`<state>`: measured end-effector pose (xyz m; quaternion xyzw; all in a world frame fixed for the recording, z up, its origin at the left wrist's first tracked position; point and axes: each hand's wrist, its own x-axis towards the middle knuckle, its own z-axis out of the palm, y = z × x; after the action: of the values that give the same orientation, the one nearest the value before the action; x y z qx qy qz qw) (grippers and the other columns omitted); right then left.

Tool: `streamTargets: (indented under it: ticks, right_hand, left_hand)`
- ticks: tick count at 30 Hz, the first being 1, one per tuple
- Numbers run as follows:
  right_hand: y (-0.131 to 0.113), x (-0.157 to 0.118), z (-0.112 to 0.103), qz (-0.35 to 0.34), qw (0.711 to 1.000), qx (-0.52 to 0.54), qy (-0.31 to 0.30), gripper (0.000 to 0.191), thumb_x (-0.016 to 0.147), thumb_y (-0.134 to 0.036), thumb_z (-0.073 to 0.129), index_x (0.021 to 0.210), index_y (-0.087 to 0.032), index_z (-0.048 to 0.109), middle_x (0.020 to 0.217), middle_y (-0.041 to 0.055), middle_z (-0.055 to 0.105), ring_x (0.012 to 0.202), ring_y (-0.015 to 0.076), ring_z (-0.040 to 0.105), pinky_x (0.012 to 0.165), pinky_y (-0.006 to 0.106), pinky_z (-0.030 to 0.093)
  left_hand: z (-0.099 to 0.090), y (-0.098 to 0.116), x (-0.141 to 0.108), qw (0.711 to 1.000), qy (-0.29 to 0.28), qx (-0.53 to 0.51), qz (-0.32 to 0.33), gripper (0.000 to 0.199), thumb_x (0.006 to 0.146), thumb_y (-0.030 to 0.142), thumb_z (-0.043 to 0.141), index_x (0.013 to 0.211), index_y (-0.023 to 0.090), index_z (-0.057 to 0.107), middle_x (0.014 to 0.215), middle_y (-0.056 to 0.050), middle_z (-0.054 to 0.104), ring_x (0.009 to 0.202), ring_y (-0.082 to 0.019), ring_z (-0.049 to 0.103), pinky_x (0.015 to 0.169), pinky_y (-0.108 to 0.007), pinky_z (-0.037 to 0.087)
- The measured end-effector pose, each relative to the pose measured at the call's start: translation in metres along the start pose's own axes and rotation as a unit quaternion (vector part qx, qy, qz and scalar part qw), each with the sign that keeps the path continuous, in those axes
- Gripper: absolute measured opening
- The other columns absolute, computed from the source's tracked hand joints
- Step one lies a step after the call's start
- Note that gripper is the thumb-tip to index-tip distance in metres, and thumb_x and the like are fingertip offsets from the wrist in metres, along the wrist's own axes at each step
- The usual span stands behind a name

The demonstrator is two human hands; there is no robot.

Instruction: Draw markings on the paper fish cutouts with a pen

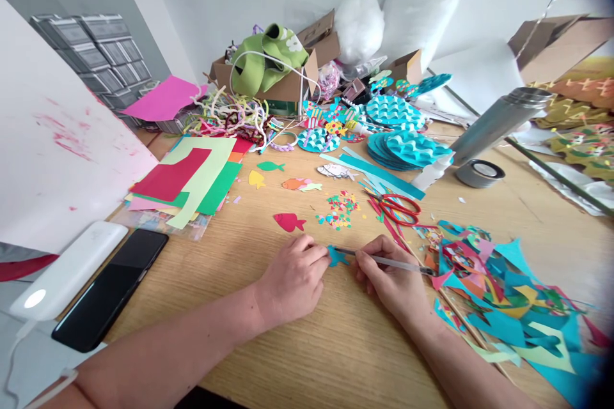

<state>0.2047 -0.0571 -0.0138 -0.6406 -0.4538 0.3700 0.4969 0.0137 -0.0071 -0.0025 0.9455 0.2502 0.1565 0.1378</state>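
My left hand [298, 275] pinches a small blue paper fish [338, 255] at the table's front; part of the cut-out is hidden under the fingers. With a slim grey pen [403, 264], its tip touching the blue paper, my right hand [391, 278] is closed in a writing grip. Just beyond my hands lie a red paper fish [289, 222], a yellow one [256, 179], a green one [271, 167], an orange and pink one [301, 185] and a white drawn one [337, 171]. Small coloured paper dots [341, 208] are heaped beside them.
Red-handled scissors [396, 209] and a heap of paper scraps [508, 287] lie to the right. A glue bottle [434, 170] and steel flask [501, 124] stand behind. Coloured sheets [225, 188] and a phone [111, 287] are left; blue scalloped discs [412, 150] sit farther back.
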Motion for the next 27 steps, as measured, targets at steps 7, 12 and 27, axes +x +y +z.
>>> streamTargets:
  ticks: [7,12,27]
  right_hand:
    - [0.0011,-0.0012,-0.0019,-0.009,1.000,-0.014,0.017,0.024,0.078,-0.038,0.067,0.067,-0.022,0.053,0.047,-0.0024,0.056,0.033,0.0102,0.045,0.032,0.021,0.032]
    - [0.0021,-0.0003,-0.0023,-0.015,0.999,-0.033,0.008,0.026,0.078,-0.041,0.067,0.067,-0.022,0.054,0.047,-0.0015,0.057,0.033,0.0107,0.045,0.032,0.022,0.032]
    - [0.0016,-0.0005,-0.0010,-0.008,1.000,-0.025,0.007,0.033,0.077,-0.049,0.068,0.067,-0.022,0.053,0.047,-0.0009,0.058,0.033,0.0116,0.047,0.031,0.022,0.034]
  left_hand:
    - [-0.0004,0.0007,0.0004,1.000,-0.002,-0.003,-0.003,0.032,0.083,0.006,0.051,0.112,0.013,0.062,0.113,-0.007,0.063,0.108,-0.025,0.048,0.100,-0.040,0.043]
    - [0.0000,0.0001,0.0003,1.000,-0.003,-0.007,-0.003,0.033,0.083,0.005,0.050,0.112,0.013,0.062,0.114,-0.007,0.063,0.107,-0.025,0.048,0.099,-0.040,0.044]
    - [-0.0011,0.0007,0.0004,1.000,-0.008,-0.005,-0.003,0.032,0.083,0.005,0.050,0.111,0.014,0.062,0.114,-0.008,0.063,0.107,-0.025,0.049,0.098,-0.041,0.045]
